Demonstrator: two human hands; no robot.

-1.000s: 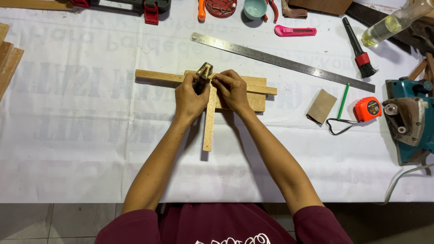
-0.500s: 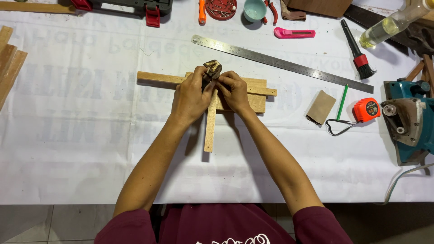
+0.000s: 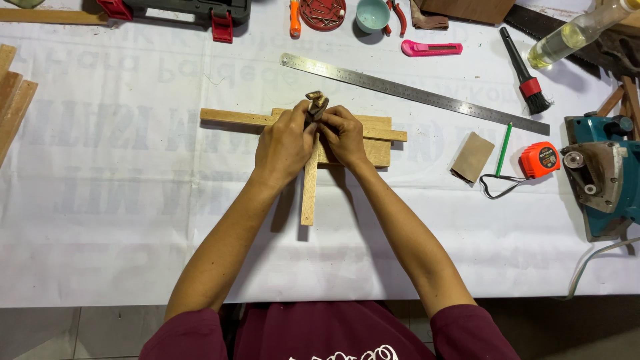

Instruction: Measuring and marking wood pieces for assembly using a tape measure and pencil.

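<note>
We've got both hands meeting mid-table over a wooden cross. Left hand (image 3: 285,143) curled nearly closed, fingers wrapped round a small brass-toned metal clamp (image 3: 316,105) that sticks up just above the knuckles; its exact shape is hidden by the fingers. Right hand (image 3: 345,135) also curled tight, thumb and fingertips pinching the same clamp from the other side, heel of the hand over the wood.

Wood: long slat (image 3: 235,118), pale and square-edged, lies crosswise; a short wider board (image 3: 377,143) sits against it under the right hand; a narrow upright strip (image 3: 309,190) runs from under the hands toward us, plain light grain, straight. All three touch where the hands are. Clamp sits at that joint, top end of the strip.

Table (image 3: 100,220) covered in white sheet with faint mirrored print, matte, slightly creased.

Around it:
- steel ruler (image 3: 413,93), long, flat, shiny, angled just beyond the wood
- sandpaper block (image 3: 473,157), tan, rectangular, right of the board
- green pencil (image 3: 505,139) beside it
- orange tape measure (image 3: 539,159) with black cord, near the pencil
- teal power planer (image 3: 603,177) at the right edge, metal sole plate showing
- brush (image 3: 525,70), black handle, red collar, black bristles
- pink cutter (image 3: 431,48)
- teal cup (image 3: 372,14) at the far edge
- clear bottle (image 3: 577,33) of yellowish liquid, lying tilted
- spare wood slats (image 3: 12,107) stacked at the left edge
</note>
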